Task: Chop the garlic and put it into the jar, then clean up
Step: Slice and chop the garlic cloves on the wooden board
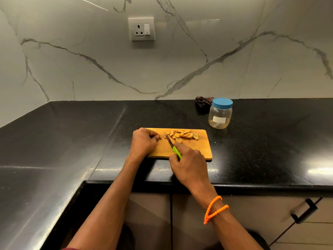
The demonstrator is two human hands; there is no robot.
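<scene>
no readable text, jar point(220, 113) label blank

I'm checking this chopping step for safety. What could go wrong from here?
The left hand pinches the last small piece right beside the knife blade, so a slip may nick a fingertip. The jar has its blue lid on, so it must be opened before the slices go in. The cutting board lies on glossy counter and might slide under pressure.
</scene>
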